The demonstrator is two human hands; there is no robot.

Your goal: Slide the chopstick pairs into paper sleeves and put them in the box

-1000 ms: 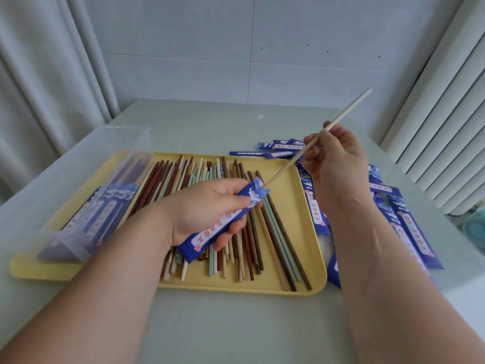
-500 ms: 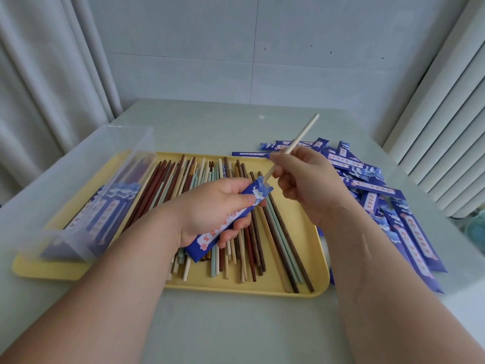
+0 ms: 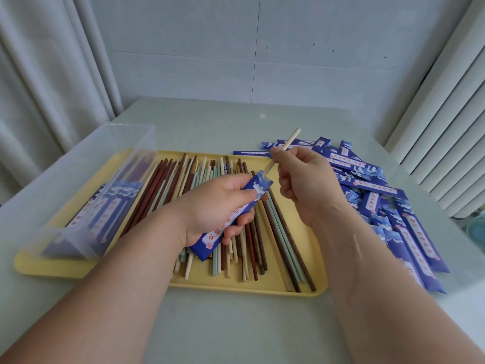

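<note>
Pale counter (image 3: 236,122) carries a yellow tray (image 3: 236,287) of loose chopsticks (image 3: 278,232), with the box (image 3: 78,158) at 9 o'clock and spare sleeves (image 3: 367,179) at 3 o'clock. Our left hand (image 3: 215,206) grips one sleeve (image 3: 256,186), mouth tilted toward 1 o'clock to face the incoming stick. Our right hand (image 3: 304,179) pinches a chopstick (image 3: 290,139), lower end at the mouth, aligned for a straight push. We judge insertion unfinished.
</note>
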